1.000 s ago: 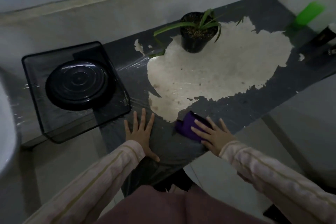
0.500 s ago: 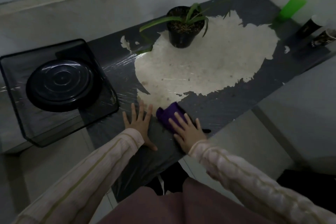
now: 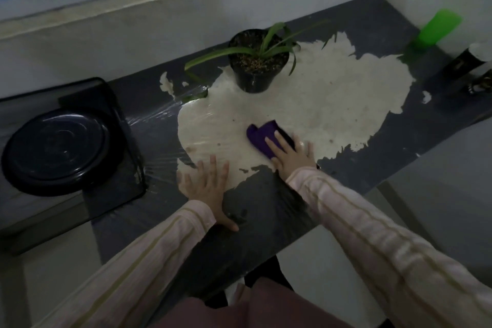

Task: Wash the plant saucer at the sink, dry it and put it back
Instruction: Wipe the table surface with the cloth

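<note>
The round black plant saucer (image 3: 57,150) lies upside down in a black mesh tray (image 3: 125,181) at the left. A black pot with a green plant (image 3: 257,69) stands on the dark counter (image 3: 266,221), at the far edge of a large pale patch. My right hand (image 3: 290,153) presses a purple cloth (image 3: 262,134) flat onto the pale patch with straight fingers. My left hand (image 3: 210,189) rests flat on the counter, fingers spread, to the left of the cloth.
A green cup (image 3: 436,29) lies tipped at the far right corner, with dark bottles (image 3: 464,61) beside it. A wall and window ledge (image 3: 133,8) run along the back. The counter's front edge drops to a light floor (image 3: 439,194).
My right hand has slid the purple cloth away from the front edge, up onto the pale patch. My left hand stays flat in the same spot.
</note>
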